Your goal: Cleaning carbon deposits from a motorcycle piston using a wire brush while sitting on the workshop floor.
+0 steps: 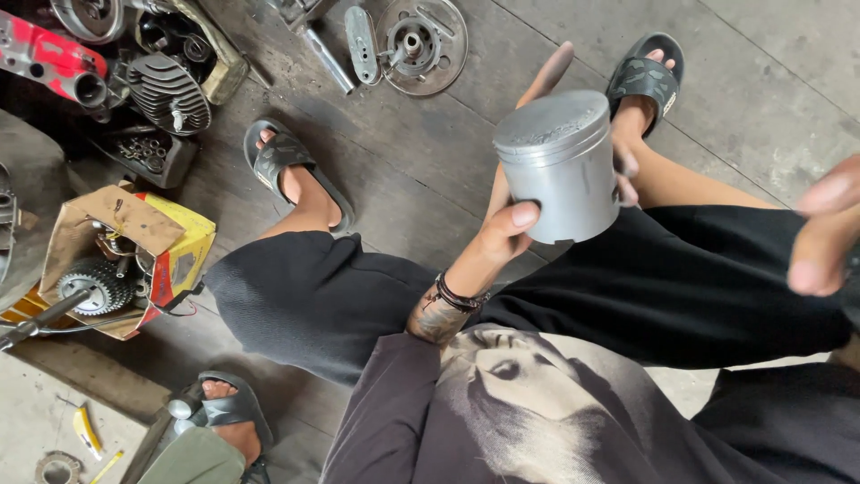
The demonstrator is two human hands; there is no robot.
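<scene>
Currently, entries run largest to smallest.
Floor [770,81]: dark worn boards and grey concrete, scuffed and stained.
Cardboard box [179,242]: torn, yellow and red, flaps open, a toothed sprocket [90,285] lying inside.
Engine cylinder [166,90]: finned grey metal, greasy, on the floor well apart from the hands, beside a red part [40,49].
Round plate [421,34]: flat bright metal disc with a centre stub, on the floor.
Piston [560,166]: held up above the lap; plain grey metal cylinder, matt skirt, crown dull with grey deposit, a notch at the lower edge.
Left hand [502,224]: fingers wrapped behind the piston, thumb pressed on its skirt, pinching it firmly; cord bracelets at the wrist.
Right hand [824,229]: blurred at the frame edge, near the piston but apart; holds nothing visible, fingers partly curled; whether spread I cannot tell.
Progress: piston out of the engine and in hand; crown looks uncleaned; parts remain scattered, unassembled.
</scene>
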